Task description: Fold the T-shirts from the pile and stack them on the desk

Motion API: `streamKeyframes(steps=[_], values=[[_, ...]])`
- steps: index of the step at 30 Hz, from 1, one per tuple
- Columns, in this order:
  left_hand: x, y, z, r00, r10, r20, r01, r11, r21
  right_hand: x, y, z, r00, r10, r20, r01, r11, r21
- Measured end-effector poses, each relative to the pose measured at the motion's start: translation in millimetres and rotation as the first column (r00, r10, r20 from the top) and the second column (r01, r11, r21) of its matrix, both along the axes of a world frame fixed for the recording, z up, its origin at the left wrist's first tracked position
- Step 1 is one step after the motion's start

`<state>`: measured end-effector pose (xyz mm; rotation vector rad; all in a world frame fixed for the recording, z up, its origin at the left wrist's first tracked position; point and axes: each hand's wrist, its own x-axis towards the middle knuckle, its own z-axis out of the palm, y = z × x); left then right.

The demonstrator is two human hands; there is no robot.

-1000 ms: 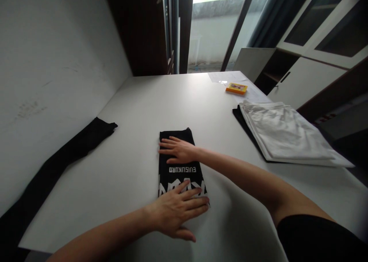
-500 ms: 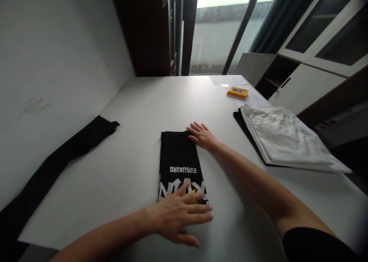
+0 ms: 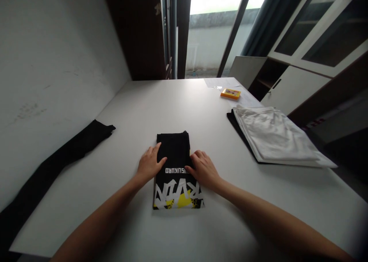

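Observation:
A folded black T-shirt point(image 3: 174, 149) lies flat on the white table, with upside-down white lettering and yellow patches printed towards its near end. My left hand point(image 3: 149, 162) rests along its left edge, thumb on the cloth and fingers stretched out beside it. On the opposite side, my right hand point(image 3: 203, 168) has its thumb over the fabric and its fingers curled at the right edge, pinching it. That edge looks drawn slightly inward there. The undersides of the fingers are hidden.
White folded cloth point(image 3: 278, 133) lies over a black piece at right. A long black garment point(image 3: 66, 151) runs beside the wall at left. A yellow-orange box point(image 3: 230, 94) sits near papers point(image 3: 221, 82) at the far end of the table point(image 3: 172, 105).
My left hand has moved from the shirt's near print up to its left edge. My right hand has come back from the far right corner to the right edge and closed on it.

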<state>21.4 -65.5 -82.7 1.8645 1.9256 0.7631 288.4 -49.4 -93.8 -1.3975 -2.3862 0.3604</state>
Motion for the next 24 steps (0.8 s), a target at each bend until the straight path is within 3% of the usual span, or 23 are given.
streamKeyframes(steps=[2, 5, 8, 12, 18, 22, 24], values=[[7, 9, 2.2, 0.959, 0.03, 0.281, -0.015, 0.998, -0.053, -7, -1, 1.4, 0.998, -0.017, -0.066, 0.012, 0.997, -0.078], [12, 17, 2.8, 0.724, 0.132, 0.677, 0.021, 0.977, -0.214, -11, 1, 0.5, 0.968, -0.084, -0.237, 0.025, 0.97, -0.242], [16, 17, 0.2, 0.535, 0.284, 0.795, 0.05, 0.929, -0.366, -5, 5, -3.5, 0.884, -0.17, -0.435, 0.019, 0.943, -0.331], [24, 12, -1.8, 0.427, 0.364, 0.828, 0.059, 0.902, -0.427, 9, 16, -5.1, 0.831, -0.113, -0.544, -0.082, 0.944, -0.321], [32, 18, 0.9, 0.466, 0.35, 0.812, 0.111, 0.888, -0.446, 8, 25, -2.7, 0.889, 0.026, -0.458, -0.165, 0.95, -0.267], [39, 30, 2.8, 0.597, 0.198, 0.778, 0.008, 0.968, -0.252, 9, 21, 3.1, 0.905, 0.033, -0.424, -0.139, 0.965, -0.223], [52, 34, 8.1, 0.607, 0.118, 0.786, -0.023, 0.991, -0.132, 18, 16, 12.8, 0.887, 0.062, -0.457, -0.162, 0.97, -0.184]])
